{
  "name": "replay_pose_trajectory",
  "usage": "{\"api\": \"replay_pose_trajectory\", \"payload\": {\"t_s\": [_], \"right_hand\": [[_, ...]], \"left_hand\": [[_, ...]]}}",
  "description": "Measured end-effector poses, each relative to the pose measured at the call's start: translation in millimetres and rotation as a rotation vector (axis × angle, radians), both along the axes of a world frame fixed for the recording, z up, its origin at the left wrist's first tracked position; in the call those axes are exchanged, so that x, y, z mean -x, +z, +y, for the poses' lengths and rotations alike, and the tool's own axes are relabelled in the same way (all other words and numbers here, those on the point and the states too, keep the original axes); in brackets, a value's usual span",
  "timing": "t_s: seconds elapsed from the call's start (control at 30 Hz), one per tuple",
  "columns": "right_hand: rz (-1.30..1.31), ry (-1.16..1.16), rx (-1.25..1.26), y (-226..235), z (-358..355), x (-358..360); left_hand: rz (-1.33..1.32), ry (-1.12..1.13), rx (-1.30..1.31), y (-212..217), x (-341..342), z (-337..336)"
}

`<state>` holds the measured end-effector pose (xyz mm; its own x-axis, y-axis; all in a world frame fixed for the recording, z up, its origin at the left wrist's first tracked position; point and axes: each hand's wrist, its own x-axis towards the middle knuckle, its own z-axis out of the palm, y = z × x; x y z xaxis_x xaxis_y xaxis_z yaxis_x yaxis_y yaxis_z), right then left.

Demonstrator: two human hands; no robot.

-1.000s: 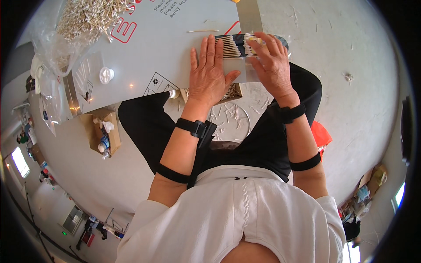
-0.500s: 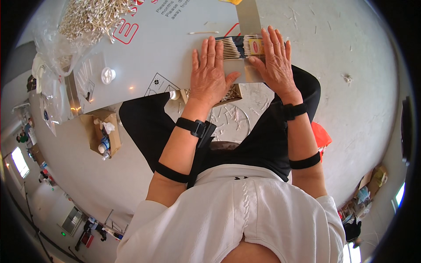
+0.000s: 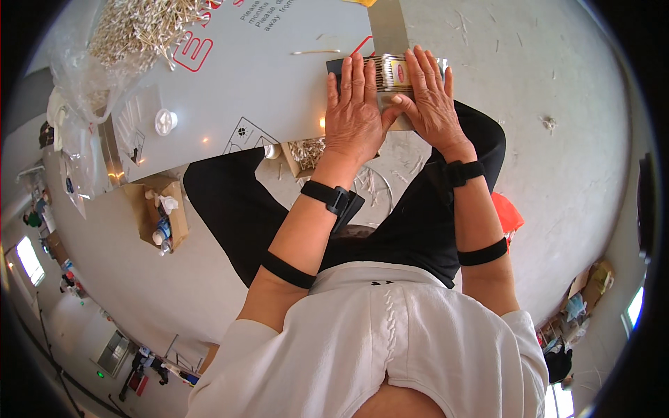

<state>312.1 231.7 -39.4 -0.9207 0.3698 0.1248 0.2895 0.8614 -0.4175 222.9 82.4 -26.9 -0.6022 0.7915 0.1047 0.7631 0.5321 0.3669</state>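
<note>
Both my hands lie flat near the right end of a grey board. My left hand (image 3: pixel 352 115), fingers stretched out, covers part of a dark sheet (image 3: pixel 334 67) and presses beside a row of cotton swabs (image 3: pixel 380 72). On the other side, my right hand (image 3: pixel 437 111) rests with straight fingers against a small yellow label card (image 3: pixel 399 72) with a red mark. Swabs and card sit squeezed between the two hands. The thumbs nearly meet at the near side of the row. What lies under the palms is hidden.
A heap of loose cotton swabs (image 3: pixel 136 31) lies by a clear plastic bag (image 3: pixel 77 104) at the far left of the board (image 3: pixel 272 90). Nearby stands a small white round container (image 3: pixel 166 122). A single swab (image 3: pixel 315 51) lies beyond my left hand. Below is an open box of swabs (image 3: pixel 306 155).
My left hand has slid right toward my right hand, narrowing the spread row of swabs between them. More of the dark sheet now shows left of that hand.
</note>
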Motion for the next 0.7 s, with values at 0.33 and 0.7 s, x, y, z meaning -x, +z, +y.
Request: {"api": "replay_pose_trajectory", "payload": {"t_s": [0.33,0.7], "right_hand": [[0.026,0.024,0.066,2,4,0],[0.604,-0.750,1.475,-19,26,-3]], "left_hand": [[0.010,-0.079,-0.015,4,5,7],[-0.554,0.076,-0.708,1,27,11]]}}
